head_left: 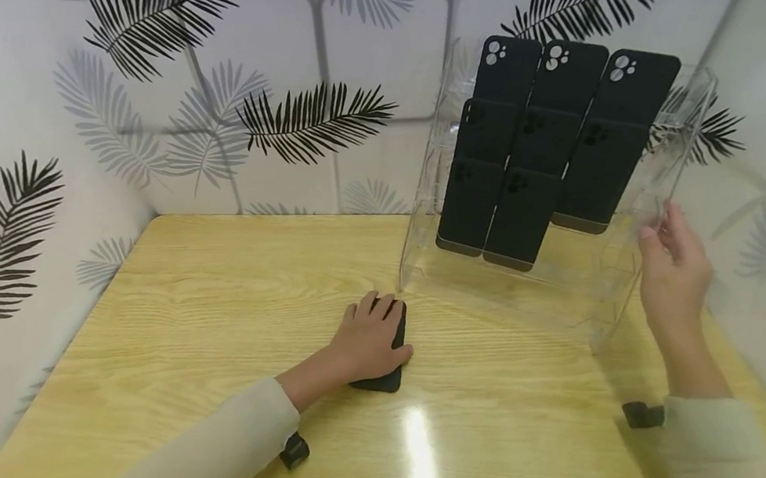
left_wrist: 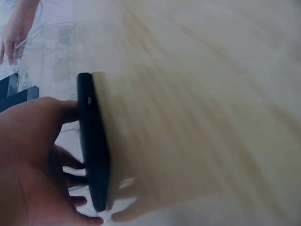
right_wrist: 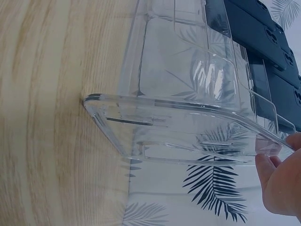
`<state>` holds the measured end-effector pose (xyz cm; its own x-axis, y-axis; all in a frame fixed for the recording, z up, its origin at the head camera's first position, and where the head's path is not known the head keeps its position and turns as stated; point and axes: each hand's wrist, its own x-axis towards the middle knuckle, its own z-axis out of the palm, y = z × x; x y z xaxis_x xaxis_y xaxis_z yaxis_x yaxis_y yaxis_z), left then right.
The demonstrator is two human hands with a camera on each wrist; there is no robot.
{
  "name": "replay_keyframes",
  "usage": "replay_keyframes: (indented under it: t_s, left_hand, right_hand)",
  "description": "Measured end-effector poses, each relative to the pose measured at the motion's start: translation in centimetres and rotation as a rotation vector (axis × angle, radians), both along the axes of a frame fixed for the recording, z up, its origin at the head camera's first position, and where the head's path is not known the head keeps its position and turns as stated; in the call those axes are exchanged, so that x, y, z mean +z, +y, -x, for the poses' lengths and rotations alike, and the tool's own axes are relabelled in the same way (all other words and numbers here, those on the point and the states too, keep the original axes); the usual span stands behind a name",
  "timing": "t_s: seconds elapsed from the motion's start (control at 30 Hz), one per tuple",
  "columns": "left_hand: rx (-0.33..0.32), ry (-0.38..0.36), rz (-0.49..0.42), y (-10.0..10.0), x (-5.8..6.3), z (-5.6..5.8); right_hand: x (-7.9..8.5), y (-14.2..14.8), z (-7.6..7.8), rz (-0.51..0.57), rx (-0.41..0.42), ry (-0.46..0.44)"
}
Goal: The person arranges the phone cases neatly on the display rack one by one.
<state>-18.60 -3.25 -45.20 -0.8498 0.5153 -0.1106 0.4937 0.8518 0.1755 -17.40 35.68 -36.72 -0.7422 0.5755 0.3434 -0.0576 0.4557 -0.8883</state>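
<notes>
On the wooden table, a black phone case [head_left: 390, 382] lies flat beneath my left hand [head_left: 368, 343]. Its fingers spread over the top, and the thumb reaches the right edge; in the left wrist view the case [left_wrist: 94, 146] shows its thin side. My right hand [head_left: 673, 269] pinches the right side panel of a clear stepped display rack [head_left: 545, 291]. The right wrist view has the thumb and fingers [right_wrist: 265, 170] at that panel's edge. Several black phone cases [head_left: 522, 215] with camera cutouts stand in overlapping rows on the rack.
The wooden table [head_left: 218, 289] meets a wall covering [head_left: 271, 62] printed with feather-like leaves at the back and both sides. A black strap piece [head_left: 294, 451] shows at the left sleeve, another [head_left: 643, 414] at the right.
</notes>
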Motion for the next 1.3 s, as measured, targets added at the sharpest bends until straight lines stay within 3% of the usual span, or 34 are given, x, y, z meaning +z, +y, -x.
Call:
replay_keyframes:
  t_s: [0.2, 0.43, 0.7, 0.93, 1.13, 1.3]
  left_hand:
    - [-0.088, -0.039, -0.019, -0.7, 0.7, 0.0]
    - [-0.080, -0.064, -0.046, -0.5, 0.8, 0.1]
    - [-0.057, -0.044, -0.008, -0.4, 0.8, 0.4]
    - [-0.086, -0.033, -0.005, -0.1, 1.2, 0.5]
    - [-0.108, -0.012, -0.069, -0.1, 1.2, 0.5]
    - [-0.126, 0.036, -0.189, -0.3, 1.5, 0.5]
  right_hand:
    - [0.1, -0.1, 0.0, -0.013, 0.003, 0.016]
    - [0.1, -0.2, -0.1, -0.002, 0.016, 0.011]
    - [0.0, 0.0, 0.0, 0.017, 0.028, 0.006]
    - [0.1, 0.0, -0.2, 0.011, 0.019, -0.008]
    - [0.2, -0.1, -0.3, 0.021, 0.024, -0.028]
    - [0.1, -0.2, -0.3, 0.012, 0.018, -0.030]
